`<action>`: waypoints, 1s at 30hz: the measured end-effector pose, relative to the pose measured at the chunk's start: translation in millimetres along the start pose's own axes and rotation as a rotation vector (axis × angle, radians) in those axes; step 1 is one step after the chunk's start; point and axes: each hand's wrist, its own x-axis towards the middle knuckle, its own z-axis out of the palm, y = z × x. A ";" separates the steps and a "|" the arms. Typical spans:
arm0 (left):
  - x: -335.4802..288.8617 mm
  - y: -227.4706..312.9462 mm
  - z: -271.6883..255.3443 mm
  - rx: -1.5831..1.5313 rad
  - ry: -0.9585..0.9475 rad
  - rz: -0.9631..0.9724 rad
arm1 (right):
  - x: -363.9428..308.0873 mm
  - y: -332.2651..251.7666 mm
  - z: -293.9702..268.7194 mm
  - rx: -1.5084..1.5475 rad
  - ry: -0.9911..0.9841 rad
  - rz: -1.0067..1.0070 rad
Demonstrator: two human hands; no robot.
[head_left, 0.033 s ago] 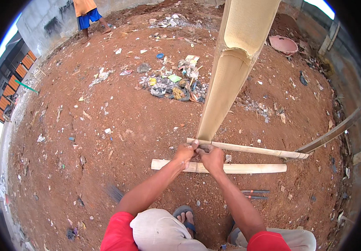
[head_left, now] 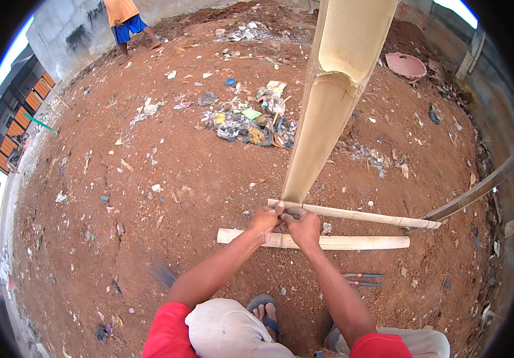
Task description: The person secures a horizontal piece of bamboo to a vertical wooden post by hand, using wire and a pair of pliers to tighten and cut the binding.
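- Head view: my left hand and right hand meet at the foot of the tall split bamboo pole, fingers closed around the near end of the thin bamboo stick lying across it.
- A flat bamboo slat lies on the red dirt ground just nearer me than that pole's foot.
- Pliers lie right of my right forearm.
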 end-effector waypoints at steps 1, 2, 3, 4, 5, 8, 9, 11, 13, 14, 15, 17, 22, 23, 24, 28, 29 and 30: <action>4.5 -2.5 -7.6 0.008 0.023 0.017 | -1.4 -6.0 0.7 0.019 -0.016 -0.016; 4.1 -2.2 -14.7 0.024 0.016 0.021 | -3.2 -10.2 4.2 0.056 -0.030 -0.018; 1.2 1.0 -7.1 0.033 -0.013 0.021 | -3.2 -7.6 -1.2 0.077 -0.027 -0.015; -3.3 1.5 1.4 -0.023 0.017 0.039 | 5.7 17.0 6.4 0.225 -0.043 -0.076; -3.8 2.3 -8.6 -0.011 0.049 0.051 | 5.7 11.3 11.6 0.249 -0.068 -0.084; -2.4 9.6 -5.4 0.053 -0.038 -0.034 | 17.6 19.0 3.4 0.500 -0.148 0.134; -0.3 10.0 -9.9 0.057 -0.025 -0.026 | 16.8 19.6 9.0 0.508 -0.159 0.127; 0.6 12.4 -14.1 0.073 -0.076 -0.103 | 15.8 21.6 16.4 0.516 -0.115 0.096; -2.0 15.2 -12.3 0.060 -0.097 -0.131 | 18.5 24.2 16.6 0.507 -0.104 0.091; -4.0 16.8 -14.0 0.043 -0.115 -0.166 | 14.5 16.5 11.7 0.579 -0.130 0.146; -3.0 18.0 -16.4 0.043 -0.108 -0.159 | 12.9 11.6 9.3 0.649 -0.156 0.201; 0.4 20.3 -20.5 0.063 -0.183 -0.227 | 16.2 12.3 8.2 0.652 -0.205 0.215; 4.0 24.8 -26.2 0.069 -0.270 -0.284 | 3.8 -0.7 12.7 0.619 -0.184 0.179; 2.5 26.7 -21.5 0.072 -0.247 -0.296 | 3.9 1.9 13.2 0.611 -0.187 0.177; 1.0 28.5 -16.3 0.064 -0.248 -0.293 | 4.7 6.8 14.1 0.700 -0.215 0.233; -1.4 29.1 -15.3 0.092 -0.201 -0.294 | 4.2 0.3 7.2 1.012 -0.222 0.505; -1.8 29.7 -15.4 0.093 -0.219 -0.286 | 4.5 1.5 8.5 1.004 -0.228 0.509; -2.1 31.3 -16.8 0.115 -0.230 -0.287 | 4.7 3.0 10.8 1.000 -0.243 0.464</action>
